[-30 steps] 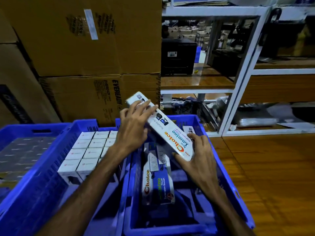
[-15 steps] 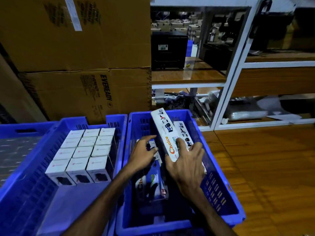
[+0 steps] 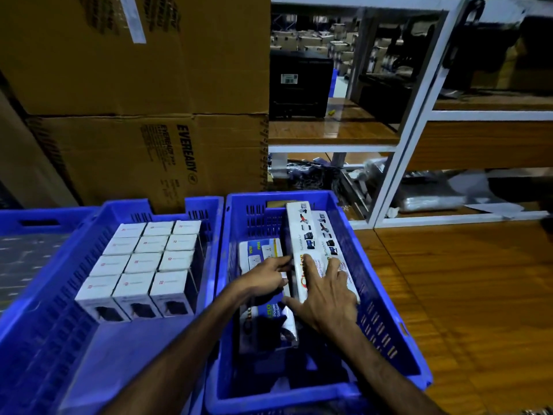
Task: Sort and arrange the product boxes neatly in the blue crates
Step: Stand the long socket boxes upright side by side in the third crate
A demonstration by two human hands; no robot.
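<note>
Both hands are inside the right blue crate (image 3: 386, 295), which stands on a wooden surface (image 3: 478, 295). The right hand (image 3: 324, 298) lies with its fingers spread and nearly straight on top of a long white box (image 3: 297, 235) that stands on its narrow edge along the crate; the thumb reaches to the left side of the box. Just beside it, toward the right wall, stands a second long white box (image 3: 327, 235) in the same direction. The left hand (image 3: 266, 278) has its fingers bent and touches the left face of the first box; whether it really grips it, I cannot tell. Under this hand lies a flat blue and white box (image 3: 260, 253). The left blue crate (image 3: 98, 218) holds small white boxes (image 3: 143, 266) in tidy rows, upright. Behind the crates are big cardboard cartons (image 3: 149, 145).
</note>
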